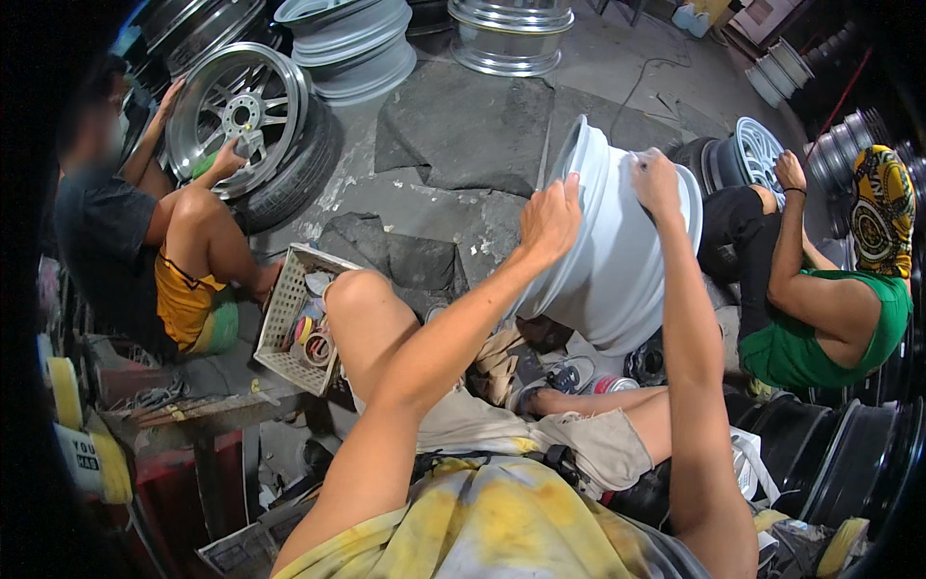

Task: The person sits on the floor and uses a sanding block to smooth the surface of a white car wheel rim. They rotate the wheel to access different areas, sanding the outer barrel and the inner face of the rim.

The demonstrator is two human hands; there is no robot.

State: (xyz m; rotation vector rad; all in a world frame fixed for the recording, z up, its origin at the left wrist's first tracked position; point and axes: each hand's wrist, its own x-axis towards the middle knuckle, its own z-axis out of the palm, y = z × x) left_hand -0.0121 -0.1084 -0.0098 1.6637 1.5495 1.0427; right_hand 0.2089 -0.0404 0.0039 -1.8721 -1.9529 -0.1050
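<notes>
A light grey wheel rim [610, 256] stands on edge in front of me, its barrel facing my body. My left hand [552, 220] is closed on the rim's left flange, thumb up along the edge. On the upper right of the barrel, my right hand [658, 181] is closed at the right flange with its fingers curled; what lies under those fingers is hidden. Both arms reach forward over my bent legs. Below the rim, beside my foot, lies a red and silver can [613, 385].
At my left stands a cream plastic basket [280, 333] holding tape rolls. A person on the left handles a silver spoked wheel [241, 114] leaning on a tire [299, 169]. On the right, a person in green holds another grey wheel [757, 150]. Dark mats [463, 125] cover floor ahead.
</notes>
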